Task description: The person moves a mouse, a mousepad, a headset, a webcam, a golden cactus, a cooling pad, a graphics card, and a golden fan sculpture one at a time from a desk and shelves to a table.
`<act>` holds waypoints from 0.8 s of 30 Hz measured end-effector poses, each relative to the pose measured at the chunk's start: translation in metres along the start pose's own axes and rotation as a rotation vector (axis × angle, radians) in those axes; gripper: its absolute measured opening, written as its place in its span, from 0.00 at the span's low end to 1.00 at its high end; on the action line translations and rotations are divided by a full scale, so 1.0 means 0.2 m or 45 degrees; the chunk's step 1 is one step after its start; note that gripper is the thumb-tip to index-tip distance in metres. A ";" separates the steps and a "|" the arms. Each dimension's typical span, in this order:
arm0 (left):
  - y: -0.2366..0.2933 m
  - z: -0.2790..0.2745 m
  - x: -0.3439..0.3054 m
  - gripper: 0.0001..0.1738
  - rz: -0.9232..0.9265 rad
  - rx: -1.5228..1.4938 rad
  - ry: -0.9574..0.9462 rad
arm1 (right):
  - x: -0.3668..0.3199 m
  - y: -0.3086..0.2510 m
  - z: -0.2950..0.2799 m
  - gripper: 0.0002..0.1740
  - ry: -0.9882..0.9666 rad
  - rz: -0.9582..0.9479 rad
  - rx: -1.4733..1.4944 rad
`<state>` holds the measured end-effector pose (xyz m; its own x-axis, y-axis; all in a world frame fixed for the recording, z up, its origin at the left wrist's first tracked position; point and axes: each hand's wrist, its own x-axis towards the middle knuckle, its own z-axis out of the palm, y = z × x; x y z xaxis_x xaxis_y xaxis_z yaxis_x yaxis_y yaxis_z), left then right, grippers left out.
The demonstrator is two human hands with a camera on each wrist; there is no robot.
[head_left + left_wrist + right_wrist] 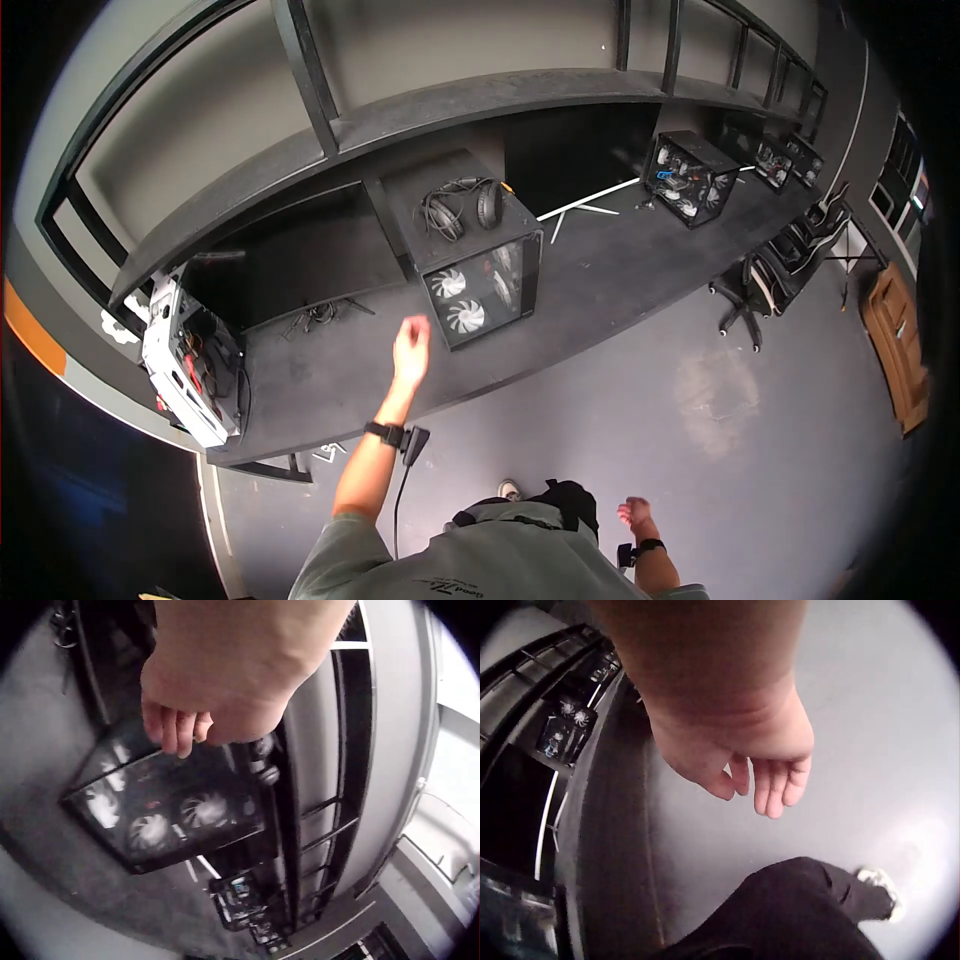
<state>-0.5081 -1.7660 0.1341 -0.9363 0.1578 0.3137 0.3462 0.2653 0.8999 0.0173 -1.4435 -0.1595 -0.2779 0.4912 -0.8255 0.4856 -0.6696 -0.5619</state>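
The left hand [411,350] is held out over the dark desk, just left of a black computer case [484,290] with white fans. Its fingers are loosely bent and hold nothing in the left wrist view, where the hand [202,712] appears above the same case [165,810]. Black headphones [460,208] lie on top of that case. Low beside the body, over the grey floor, hangs the right hand [634,512]. In the right wrist view the right hand [742,761] has relaxed, slightly bent fingers with nothing in them.
A white open computer case [180,360] stands at the desk's left end. Monitors [300,262] and further cases [692,178] line the desk [600,290] under a raised shelf [450,100]. Black chairs [785,265] and a brown wooden piece [893,345] are at the right.
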 end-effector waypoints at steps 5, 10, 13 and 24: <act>0.26 0.04 0.59 0.19 0.094 -0.142 0.131 | 0.02 -0.56 0.46 0.11 -0.159 -0.382 0.065; 0.50 0.07 0.98 0.51 -0.481 -0.195 -0.016 | -0.01 -1.19 0.88 0.10 -0.351 -0.657 0.020; 0.43 0.13 1.18 0.60 -0.669 -0.217 -0.067 | -0.10 -1.56 1.08 0.11 -0.466 -0.801 -0.029; 0.35 0.29 1.17 0.37 -0.682 0.092 0.071 | -0.24 -2.81 1.82 0.10 -1.088 -1.371 -0.214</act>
<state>-0.6994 -1.6556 0.2531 -0.9838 -0.0679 -0.1660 -0.1793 0.3600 0.9156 -0.5432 -1.2942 0.1766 -0.9624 0.1867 0.1972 -0.2145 -0.0776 -0.9736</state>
